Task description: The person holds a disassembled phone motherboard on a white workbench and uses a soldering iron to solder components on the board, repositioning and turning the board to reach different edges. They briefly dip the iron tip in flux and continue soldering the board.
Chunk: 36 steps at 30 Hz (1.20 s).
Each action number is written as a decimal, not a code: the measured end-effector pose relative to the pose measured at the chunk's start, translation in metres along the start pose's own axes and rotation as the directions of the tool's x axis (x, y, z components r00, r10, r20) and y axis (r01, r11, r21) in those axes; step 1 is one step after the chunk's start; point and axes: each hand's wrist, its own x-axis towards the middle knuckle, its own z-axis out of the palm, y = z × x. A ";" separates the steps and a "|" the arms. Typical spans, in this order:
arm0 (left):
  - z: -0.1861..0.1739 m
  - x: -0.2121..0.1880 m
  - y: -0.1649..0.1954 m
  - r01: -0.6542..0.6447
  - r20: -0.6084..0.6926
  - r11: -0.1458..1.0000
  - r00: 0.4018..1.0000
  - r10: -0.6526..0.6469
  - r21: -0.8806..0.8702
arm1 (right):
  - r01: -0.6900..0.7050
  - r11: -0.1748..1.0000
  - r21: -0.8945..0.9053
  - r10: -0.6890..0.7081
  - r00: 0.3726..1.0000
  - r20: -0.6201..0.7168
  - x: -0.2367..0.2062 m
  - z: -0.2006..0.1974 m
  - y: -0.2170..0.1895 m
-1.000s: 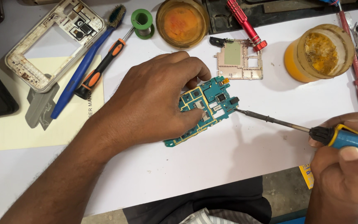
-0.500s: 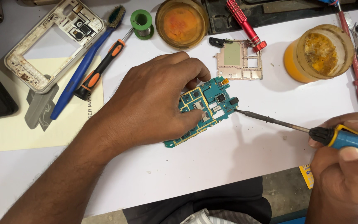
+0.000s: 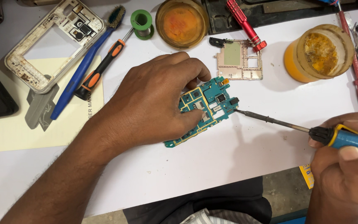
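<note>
Head view looks down on a white worktop point(image 3: 237, 166), the largest thing here, with many tools lying on it. On its left side lies a pale phone frame point(image 3: 52, 43), with a blue brush point(image 3: 85, 66) and an orange-black screwdriver point(image 3: 100, 70) beside it. At the far edge stand two round amber jars point(image 3: 182, 23), and a gold metal shield plate point(image 3: 239, 60) lies near the middle. The left hand point(image 3: 154, 103) lies flat over the teal circuit board point(image 3: 206, 110) and presses it onto the worktop with the fingertips point(image 3: 195, 118); the fingers are slightly bent, not wrapped around it. The right hand point(image 3: 347, 170), at the near right edge, has its grip closed tightly around the blue handle of a soldering iron point(image 3: 311, 132). Its thin tip touches the right edge of the board, beside a small black component.
</note>
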 end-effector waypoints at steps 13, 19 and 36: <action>-0.001 0.000 0.001 0.003 0.000 1.000 1.000 -0.003 -0.006 | -0.094 0.996 0.001 0.094 0.995 -0.032 -0.002 0.002 -0.005; -0.003 0.001 0.003 0.015 0.009 1.000 1.000 -0.014 -0.006 | -0.340 0.921 0.189 0.358 0.931 -0.068 -0.004 0.003 -0.009; 0.001 -0.004 -0.002 0.008 -0.004 1.000 1.000 -0.008 0.016 | -0.731 0.640 0.235 0.724 0.677 0.134 -0.020 -0.004 0.014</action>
